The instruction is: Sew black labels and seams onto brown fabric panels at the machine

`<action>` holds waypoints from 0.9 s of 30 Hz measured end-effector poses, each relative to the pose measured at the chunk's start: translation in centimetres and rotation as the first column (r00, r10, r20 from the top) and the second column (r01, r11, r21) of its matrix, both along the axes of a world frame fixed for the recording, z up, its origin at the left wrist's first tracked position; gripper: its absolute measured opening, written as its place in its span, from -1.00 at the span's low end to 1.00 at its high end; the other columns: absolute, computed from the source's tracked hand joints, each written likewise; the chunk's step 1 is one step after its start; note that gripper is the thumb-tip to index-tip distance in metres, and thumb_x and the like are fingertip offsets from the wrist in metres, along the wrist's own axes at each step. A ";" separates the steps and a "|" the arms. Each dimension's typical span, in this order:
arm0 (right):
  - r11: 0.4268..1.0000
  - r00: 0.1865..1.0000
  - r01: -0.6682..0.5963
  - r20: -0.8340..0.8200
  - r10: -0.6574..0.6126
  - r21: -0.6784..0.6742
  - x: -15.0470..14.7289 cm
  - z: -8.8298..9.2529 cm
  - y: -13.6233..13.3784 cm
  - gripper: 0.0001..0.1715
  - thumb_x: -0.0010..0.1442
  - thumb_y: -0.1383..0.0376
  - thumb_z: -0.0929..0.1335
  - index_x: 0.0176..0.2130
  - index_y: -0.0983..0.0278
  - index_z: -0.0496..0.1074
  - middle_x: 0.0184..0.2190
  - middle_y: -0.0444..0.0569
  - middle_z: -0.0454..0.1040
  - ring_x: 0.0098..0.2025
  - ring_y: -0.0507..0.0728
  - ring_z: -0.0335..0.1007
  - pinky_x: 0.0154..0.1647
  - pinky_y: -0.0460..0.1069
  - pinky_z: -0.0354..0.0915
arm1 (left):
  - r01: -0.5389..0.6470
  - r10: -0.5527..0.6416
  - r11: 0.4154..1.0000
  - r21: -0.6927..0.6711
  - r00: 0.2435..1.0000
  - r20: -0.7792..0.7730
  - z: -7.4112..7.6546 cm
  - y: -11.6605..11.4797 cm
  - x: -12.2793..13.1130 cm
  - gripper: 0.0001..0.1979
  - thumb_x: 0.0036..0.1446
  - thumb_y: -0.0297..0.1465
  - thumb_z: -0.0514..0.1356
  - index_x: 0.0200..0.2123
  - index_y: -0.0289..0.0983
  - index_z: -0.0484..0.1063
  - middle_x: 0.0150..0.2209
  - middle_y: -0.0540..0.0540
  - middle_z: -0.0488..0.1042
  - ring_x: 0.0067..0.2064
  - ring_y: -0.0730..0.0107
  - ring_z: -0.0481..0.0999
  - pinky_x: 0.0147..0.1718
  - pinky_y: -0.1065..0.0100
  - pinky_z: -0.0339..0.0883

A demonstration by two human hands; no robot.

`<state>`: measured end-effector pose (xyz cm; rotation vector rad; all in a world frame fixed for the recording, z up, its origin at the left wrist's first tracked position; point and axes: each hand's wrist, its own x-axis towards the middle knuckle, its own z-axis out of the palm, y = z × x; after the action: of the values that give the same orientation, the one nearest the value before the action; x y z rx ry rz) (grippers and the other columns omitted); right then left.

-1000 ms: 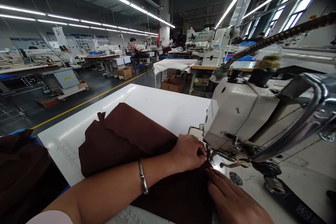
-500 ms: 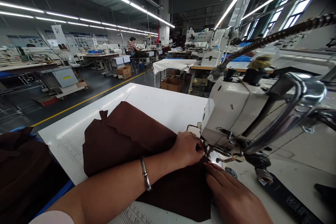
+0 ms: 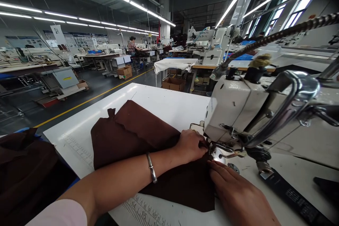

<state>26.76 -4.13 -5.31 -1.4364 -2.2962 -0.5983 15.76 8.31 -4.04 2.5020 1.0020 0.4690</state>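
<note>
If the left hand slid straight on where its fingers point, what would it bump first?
Probably the sewing machine's presser foot area, just beyond the left hand, though depth is unclear.

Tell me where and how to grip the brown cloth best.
The left edge of the brown cloth, approached from the left, looks best: it lies spread on the white table, away from the sewing machine, while the left hand and right hand occupy the machine end.
</note>
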 end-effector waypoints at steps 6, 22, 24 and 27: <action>0.999 0.999 0.037 -0.027 -0.037 -0.004 -0.5 0.1 -0.5 -0.72 0.14 0.47 0.09 -0.31 0.32 0.31 -0.27 0.04 0.36 -0.19 0.16 0.30 -0.30 0.03 0.35 | 0.011 -0.013 0.996 0.089 1.000 0.024 0.4 -0.4 -0.8 -0.76 -0.06 -0.43 0.16 -0.25 -0.31 0.41 -0.23 -0.12 0.42 -0.11 0.24 0.31 -0.05 0.24 0.20; 0.990 0.964 -0.131 -0.241 0.117 -0.045 -2.7 0.1 -3.0 -0.63 0.29 0.32 -0.01 -0.24 0.30 0.28 -0.36 -0.06 0.27 -0.34 0.03 0.21 -0.44 -0.11 0.22 | 0.270 -0.305 0.946 0.179 0.929 0.212 0.9 -9.5 -7.8 -0.48 -0.21 -0.42 0.20 -0.10 -0.38 0.16 -0.16 -0.17 0.24 -0.12 0.27 0.21 -0.06 0.25 0.17; 0.993 0.953 -0.115 -0.281 0.111 0.003 -2.8 0.2 -2.9 -0.67 0.28 0.34 0.03 -0.29 0.29 0.29 -0.40 -0.09 0.26 -0.38 0.00 0.21 -0.46 -0.13 0.18 | 0.247 -0.294 0.932 0.266 0.944 0.153 0.5 -9.1 -6.6 -0.55 -0.18 -0.44 0.15 -0.14 -0.38 0.17 -0.22 -0.16 0.26 -0.18 0.27 0.22 -0.10 0.21 0.16; 0.992 0.937 -0.101 -0.328 0.122 0.081 -2.9 0.4 -2.7 -0.64 0.26 0.40 0.03 -0.39 0.28 0.28 -0.47 -0.11 0.25 -0.44 0.00 0.19 -0.50 -0.11 0.14 | 0.262 -0.312 0.880 0.397 0.948 0.067 0.4 -8.2 -5.2 -0.69 -0.12 -0.46 0.07 -0.22 -0.37 0.20 -0.34 -0.11 0.27 -0.26 0.30 0.22 -0.13 0.16 0.12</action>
<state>23.87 -6.86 -4.95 -1.2587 -2.0559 -0.3579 10.57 0.09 -3.61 2.8565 0.5070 0.7836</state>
